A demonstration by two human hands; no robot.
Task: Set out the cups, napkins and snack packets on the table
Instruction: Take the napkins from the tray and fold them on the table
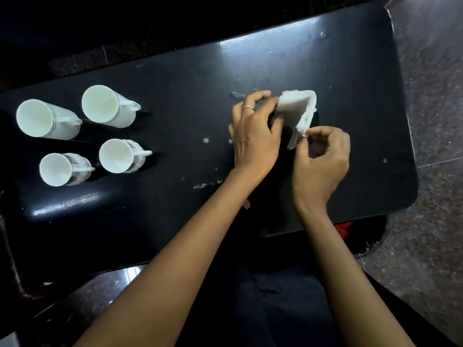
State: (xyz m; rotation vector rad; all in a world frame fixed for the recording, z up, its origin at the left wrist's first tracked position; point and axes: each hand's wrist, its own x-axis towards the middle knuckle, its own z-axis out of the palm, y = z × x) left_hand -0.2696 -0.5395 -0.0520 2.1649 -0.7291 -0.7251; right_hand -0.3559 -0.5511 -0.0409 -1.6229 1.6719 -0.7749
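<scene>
Head view: both forearms reach to centre-right of dark glossy surface [175, 83]. Left hand [254, 136] fingers curl around white folded paper napkin stack [297, 110]; right hand [323, 159] fingers pinch its lower corner. Four white ceramic cups [107, 106] stand at left.

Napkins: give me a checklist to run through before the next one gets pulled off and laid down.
1. Left hand steadies the napkins: ok, it grips the left side of the stack.
2. Right hand has an edge pinched: ok, thumb and finger close on the lower corner.
3. Only one sheet pinched: cannot tell, the layers are too fine to separate.
4. Bare table to lay it on: ok, open surface lies between the hands and the cups.
5. Cups standing clear of the hands: ok, four upright at the table's left end.
6. Snack packets within reach: not ok, none in view.
</scene>
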